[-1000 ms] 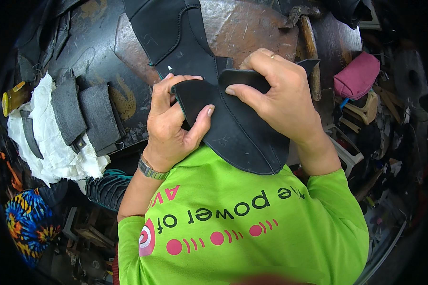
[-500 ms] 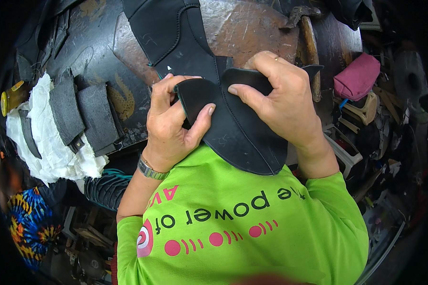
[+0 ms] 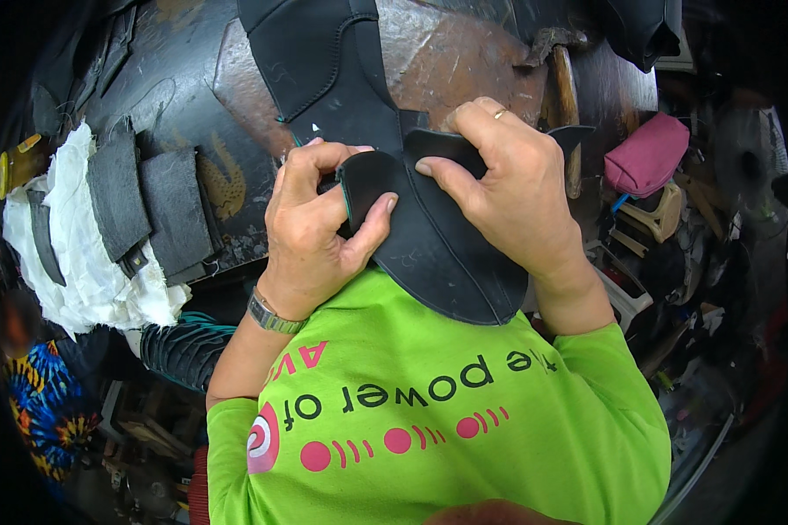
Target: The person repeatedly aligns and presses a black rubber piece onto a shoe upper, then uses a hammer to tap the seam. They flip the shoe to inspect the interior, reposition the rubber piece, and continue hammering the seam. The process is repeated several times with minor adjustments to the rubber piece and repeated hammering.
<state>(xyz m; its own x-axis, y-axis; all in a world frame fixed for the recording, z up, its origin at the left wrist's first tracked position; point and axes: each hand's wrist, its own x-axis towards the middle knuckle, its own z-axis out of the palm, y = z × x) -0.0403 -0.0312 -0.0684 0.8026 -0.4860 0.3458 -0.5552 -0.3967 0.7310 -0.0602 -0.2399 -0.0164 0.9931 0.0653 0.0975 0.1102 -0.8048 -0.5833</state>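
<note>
A large black leather piece (image 3: 438, 254), shaped like a shoe upper, hangs off the worn workbench (image 3: 464, 61) onto my lap. My left hand (image 3: 311, 232) pinches a folded flap of it between thumb and fingers, with a watch on the wrist. My right hand (image 3: 512, 188), with a ring on one finger, presses down on the same folded edge from the right. The two hands nearly touch at the fold. The upper part of the leather lies flat on the bench, showing a stitched seam.
Dark grey leather strips (image 3: 144, 210) rest on a white cloth (image 3: 79, 271) at the left. A hammer (image 3: 565, 96) lies on the bench behind my right hand. A pink pouch (image 3: 648, 153) and cluttered tools sit at the right. A yellow object (image 3: 13, 166) is far left.
My hands have shifted only slightly on the fold; the leather piece stays in the same place.
</note>
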